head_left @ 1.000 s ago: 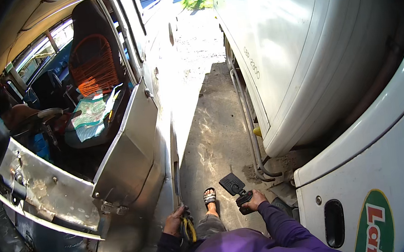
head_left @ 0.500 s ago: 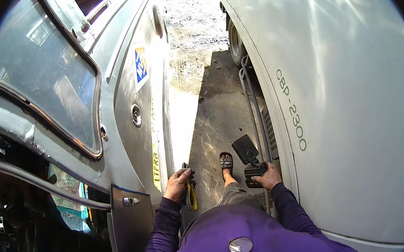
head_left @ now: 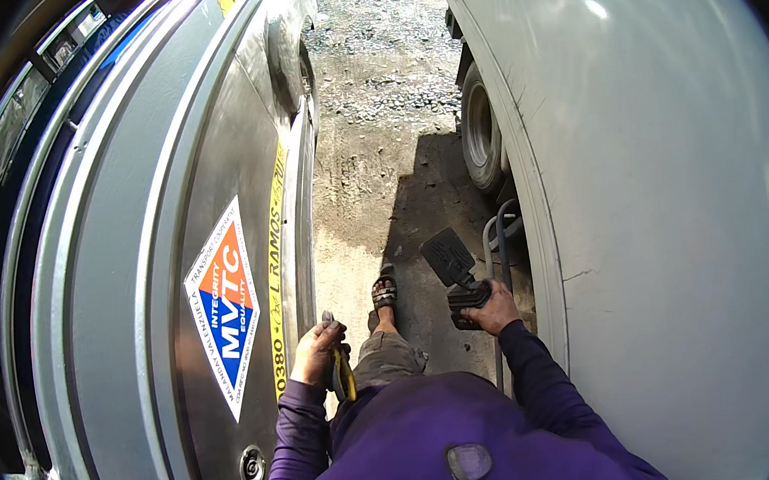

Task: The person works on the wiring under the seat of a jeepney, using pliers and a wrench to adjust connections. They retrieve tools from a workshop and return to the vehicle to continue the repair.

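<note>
My left hand [head_left: 316,353] is closed around a pair of pliers with yellow handles [head_left: 340,375], held low beside the silver vehicle's side panel [head_left: 116,299]. My right hand [head_left: 492,309] grips a black pedal-shaped metal part [head_left: 452,265] whose flat ribbed pad points up and away from me. I stand in the narrow gap between two vehicles, and my sandalled foot [head_left: 384,291] is forward on the concrete. Purple sleeves cover both my forearms.
A silver vehicle body with a diamond-shaped sticker [head_left: 223,306] fills the left. A white vehicle body [head_left: 663,189] fills the right, with its wheel [head_left: 482,139] and a metal step [head_left: 497,232] ahead. Concrete and gravel ground [head_left: 376,80] runs forward between them.
I have walked forward past the open cab door and along the silver vehicle's side. Both hands kept their hold on the pliers and the black part.
</note>
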{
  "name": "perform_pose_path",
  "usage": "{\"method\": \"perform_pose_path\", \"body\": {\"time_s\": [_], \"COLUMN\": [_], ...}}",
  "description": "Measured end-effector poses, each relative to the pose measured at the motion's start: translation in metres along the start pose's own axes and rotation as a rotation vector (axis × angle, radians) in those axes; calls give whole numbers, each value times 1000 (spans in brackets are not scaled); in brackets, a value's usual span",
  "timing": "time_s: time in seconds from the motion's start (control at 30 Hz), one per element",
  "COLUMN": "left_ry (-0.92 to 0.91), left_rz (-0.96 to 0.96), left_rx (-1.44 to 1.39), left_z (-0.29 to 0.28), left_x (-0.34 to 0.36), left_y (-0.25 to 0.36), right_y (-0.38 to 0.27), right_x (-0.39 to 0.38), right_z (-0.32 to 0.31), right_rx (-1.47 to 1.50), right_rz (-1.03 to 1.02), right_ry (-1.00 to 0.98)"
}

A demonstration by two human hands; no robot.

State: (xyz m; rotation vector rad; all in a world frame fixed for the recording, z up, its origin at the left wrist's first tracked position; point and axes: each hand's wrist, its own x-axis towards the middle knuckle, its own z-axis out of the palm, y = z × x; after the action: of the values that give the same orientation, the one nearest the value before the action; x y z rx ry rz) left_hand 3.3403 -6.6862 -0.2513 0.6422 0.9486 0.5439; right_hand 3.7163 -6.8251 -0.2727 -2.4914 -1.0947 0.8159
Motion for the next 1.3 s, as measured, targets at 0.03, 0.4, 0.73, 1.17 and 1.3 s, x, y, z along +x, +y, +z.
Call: {"method": "perform_pose_path", "body": {"time_s": [0.03, 0.4, 0.73, 1.17, 1.3], "left_ry": [49, -86, 142, -15, -61], "left_rz": [-25, -74, -183, -37, -134], "left_rx": [79, 247, 95, 238, 150], "left_z": [4, 109, 176, 267, 314], "left_x": [48, 478, 812, 1326, 1462], "left_y": [18, 281, 450, 760, 879], "right_y": [-7, -98, -205, -351, -317], "right_x": [41, 404, 855, 1371, 1468], "right_z": [-6, -114, -186, -291, -304], "right_rx": [38, 34, -74, -139, -250], "right_rz": [-5, 86, 92, 221, 421], "right_ry": [-23, 101, -45, -50, -77]}}
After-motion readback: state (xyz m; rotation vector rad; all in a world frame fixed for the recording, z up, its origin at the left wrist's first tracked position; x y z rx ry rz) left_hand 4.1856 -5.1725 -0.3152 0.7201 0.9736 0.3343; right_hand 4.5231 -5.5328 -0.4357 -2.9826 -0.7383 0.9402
